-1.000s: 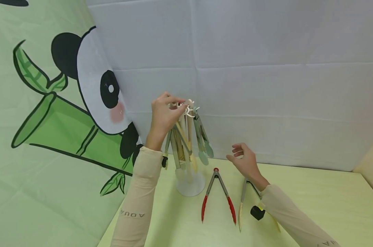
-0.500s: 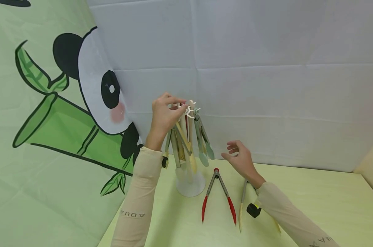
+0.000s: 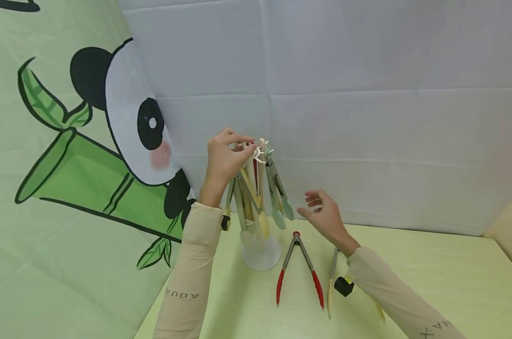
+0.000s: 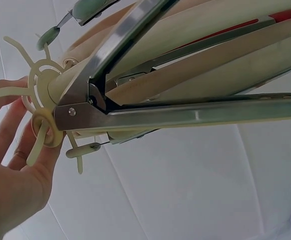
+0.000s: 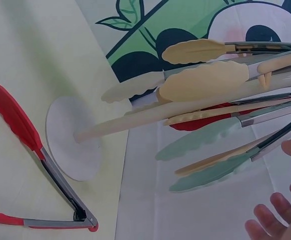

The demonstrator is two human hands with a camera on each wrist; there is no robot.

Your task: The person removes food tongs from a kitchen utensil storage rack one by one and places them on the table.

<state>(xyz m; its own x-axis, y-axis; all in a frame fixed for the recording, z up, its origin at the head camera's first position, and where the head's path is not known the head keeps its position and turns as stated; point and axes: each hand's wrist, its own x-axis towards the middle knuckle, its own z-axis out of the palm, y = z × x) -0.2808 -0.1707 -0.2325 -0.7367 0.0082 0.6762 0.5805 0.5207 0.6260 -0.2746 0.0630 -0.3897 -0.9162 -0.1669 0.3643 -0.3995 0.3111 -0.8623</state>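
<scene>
Nearest to us, on the pale yellow table (image 3: 434, 278), we saw metal tongs with red tips (image 3: 308, 261), which lay spread in a V, the hinge pointing away from us. To the right of them lay metal tongs with cream tips (image 3: 329, 292), partly covered by the right forearm in its beige sleeve (image 3: 393, 289). Beyond these, the right hand (image 3: 322, 216) was in the air; its fingers were loosely bent, with the thumb apart, and they held nothing. To the left we saw the white stand with a round base and curved hooks (image 3: 261, 262), upright on the table. From it hung several tongs, among them metal tongs with mint-green tips (image 3: 274, 188), on the side nearer to the right hand. The left hand (image 3: 226, 157) gripped the hooked top between thumb and fingers. Farthest, we noticed a creased white cloth (image 3: 366, 122).
</scene>
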